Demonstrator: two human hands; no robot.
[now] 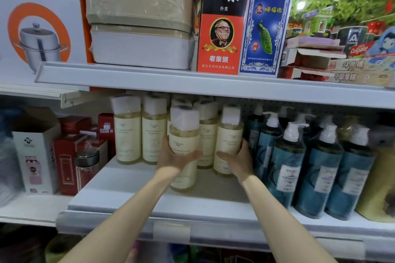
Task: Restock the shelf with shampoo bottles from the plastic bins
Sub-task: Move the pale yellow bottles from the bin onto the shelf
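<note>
My left hand [176,157] grips a pale yellow shampoo bottle [184,134], upright on the white shelf [136,186]. My right hand [236,157] holds a second pale bottle [228,134] just beside it at two o'clock. Matching bottles [128,134] stand at eleven o'clock, and blue pump bottles [286,160] crowd three o'clock.

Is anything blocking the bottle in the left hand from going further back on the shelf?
Yes. The left hand grips a pale bottle, and more pale bottles stand directly behind it, filling the back of the shelf.
</note>
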